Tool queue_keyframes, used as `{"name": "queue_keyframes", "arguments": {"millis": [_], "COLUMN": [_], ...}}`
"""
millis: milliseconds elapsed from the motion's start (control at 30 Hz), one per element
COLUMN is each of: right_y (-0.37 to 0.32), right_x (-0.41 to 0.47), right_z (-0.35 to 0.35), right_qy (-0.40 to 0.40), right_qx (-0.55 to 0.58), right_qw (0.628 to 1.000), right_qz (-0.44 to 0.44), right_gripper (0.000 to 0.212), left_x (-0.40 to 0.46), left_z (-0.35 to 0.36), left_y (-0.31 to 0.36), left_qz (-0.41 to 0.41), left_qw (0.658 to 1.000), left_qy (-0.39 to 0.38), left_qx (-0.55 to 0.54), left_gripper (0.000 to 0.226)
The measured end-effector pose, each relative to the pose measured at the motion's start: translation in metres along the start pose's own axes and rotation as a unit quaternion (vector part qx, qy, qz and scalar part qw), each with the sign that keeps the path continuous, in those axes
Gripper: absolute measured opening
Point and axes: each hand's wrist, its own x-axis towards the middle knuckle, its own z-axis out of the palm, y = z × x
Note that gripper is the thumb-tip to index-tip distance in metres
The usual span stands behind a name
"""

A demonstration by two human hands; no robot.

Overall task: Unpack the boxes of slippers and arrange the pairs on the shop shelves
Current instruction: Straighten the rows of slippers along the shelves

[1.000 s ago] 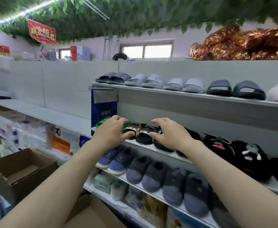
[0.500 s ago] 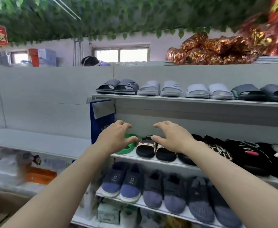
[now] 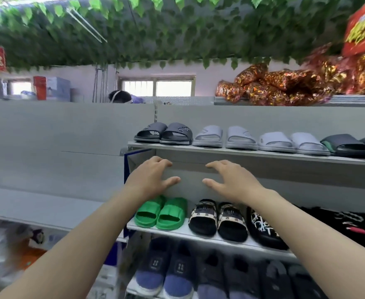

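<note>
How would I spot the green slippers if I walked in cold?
Find the grey shelving unit holding rows of slippers. On its middle shelf, at the far left end, sits the green pair. Its neighbours are black and beige, and nothing else there is bright green.

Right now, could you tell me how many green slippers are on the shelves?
2: one green pair, left slipper and right slipper, side by side at the middle shelf's left end. None seems hidden.

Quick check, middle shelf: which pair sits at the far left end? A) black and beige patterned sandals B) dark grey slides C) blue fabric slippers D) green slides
D: the green slides sit at the left end of the middle shelf, with the black and beige sandals next on their right.
</note>
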Motion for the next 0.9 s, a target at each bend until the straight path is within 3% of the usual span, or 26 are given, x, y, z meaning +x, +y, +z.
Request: {"name": "queue_keyframes", "arguments": {"millis": [467, 767, 900], "right_y": [-0.059, -0.063, -0.060], "right_x": [0.137, 0.208, 0.218], "right_z": [0.021, 0.057, 0.064], "right_qy": [0.131, 0.107, 0.109], "right_qx": [0.027, 0.069, 0.053], "right_qw": [0.990, 0.988, 0.988], "right_qz": [0.047, 0.091, 0.099], "right_gripper": [0.058, 0.083, 0.079], "left_x": [0.107, 0.164, 0.172], "left_z": [0.002, 0.028, 0.040], "left_y": [-0.121, -0.151, -0.153], "left_qz": [-0.017, 0.005, 0.017], "left_qw": [0.994, 0.993, 0.994], "left_qy": [0.072, 0.054, 0.045], "left_qx": [-0.078, -0.104, -0.096], "left_gripper": [0.064, 0.075, 0.073]}}
